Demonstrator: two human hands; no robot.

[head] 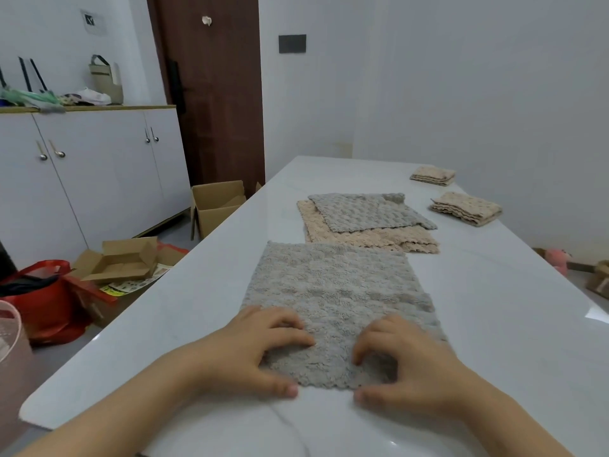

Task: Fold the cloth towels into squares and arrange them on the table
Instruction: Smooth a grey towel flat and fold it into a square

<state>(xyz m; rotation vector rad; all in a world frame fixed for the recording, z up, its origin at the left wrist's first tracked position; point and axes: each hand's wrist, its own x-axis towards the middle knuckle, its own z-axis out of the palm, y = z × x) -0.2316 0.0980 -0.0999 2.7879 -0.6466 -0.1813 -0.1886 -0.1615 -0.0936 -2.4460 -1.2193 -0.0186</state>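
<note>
A grey towel (336, 285) lies spread flat on the white table (204, 291) in front of me. My left hand (260, 347) and my right hand (405, 357) both sit at its near edge, fingers curled on top of the cloth and thumbs at the hem, pinching it. Beyond it lie an unfolded grey towel (365, 211) on top of a beige towel (359, 239). Two folded beige towels sit at the far right, one nearer (466, 207) and one farther (432, 175).
The table's left edge runs diagonally. On the floor to the left are cardboard boxes (214, 202), a red bag (43, 291) and a pink basket (10, 351). White cabinets (99, 173) and a brown door (214, 94) stand behind. A wall lies along the right.
</note>
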